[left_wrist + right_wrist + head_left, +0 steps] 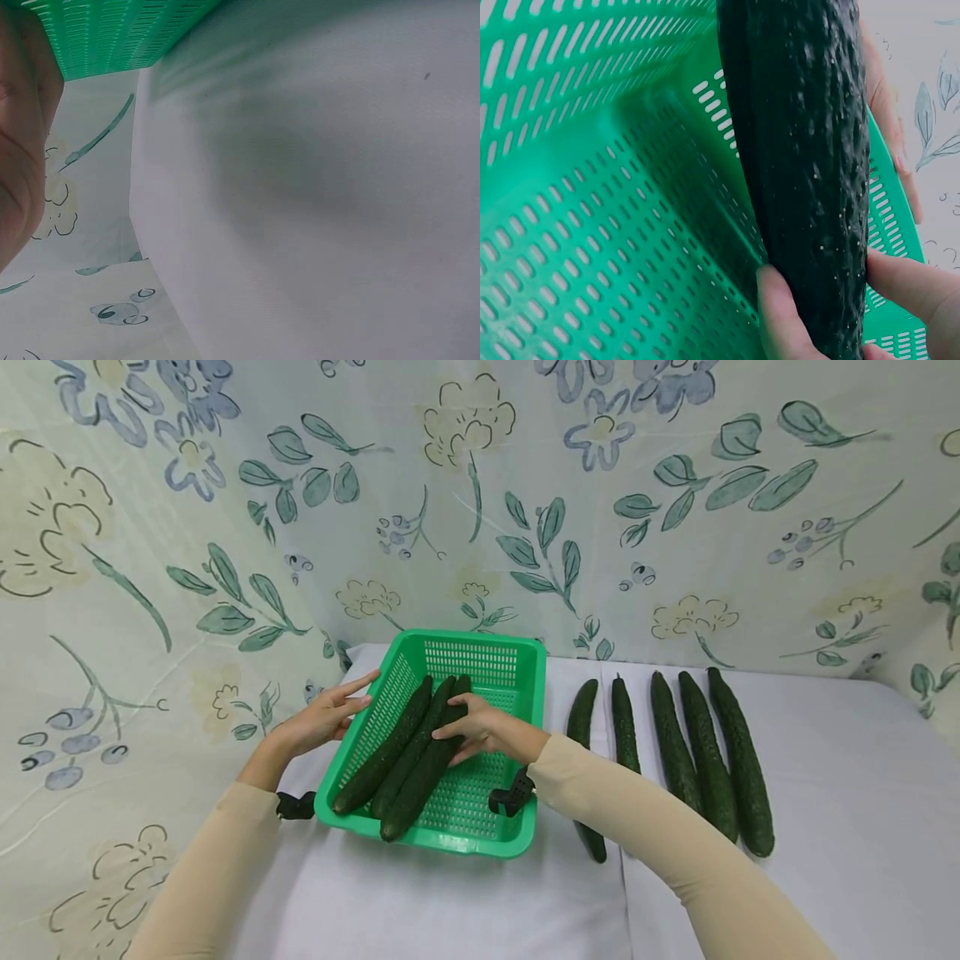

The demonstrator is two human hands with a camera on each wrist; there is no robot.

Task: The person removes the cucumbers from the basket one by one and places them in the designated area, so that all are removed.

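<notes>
A green plastic basket (491, 841) with slotted walls holds three dark green cucumbers, lying slantwise along its left side. My right hand (480, 727) reaches in over the basket's right side and grips the rightmost of these cucumbers (420, 785). In the right wrist view, thumb and fingers are on opposite sides of the bumpy cucumber (802, 165), near its end. My left hand (318, 718) is at the basket's left rim, fingers extended against the outside of the wall. The left wrist view shows part of that hand (19, 142) beside the slotted wall (112, 37).
Right of the basket, several more cucumbers (705, 752) lie side by side on the white tablecloth (840, 777), the nearest one (583, 714) partly behind my right sleeve (637, 810). A flower-patterned cloth (465, 527) hangs behind and at the left.
</notes>
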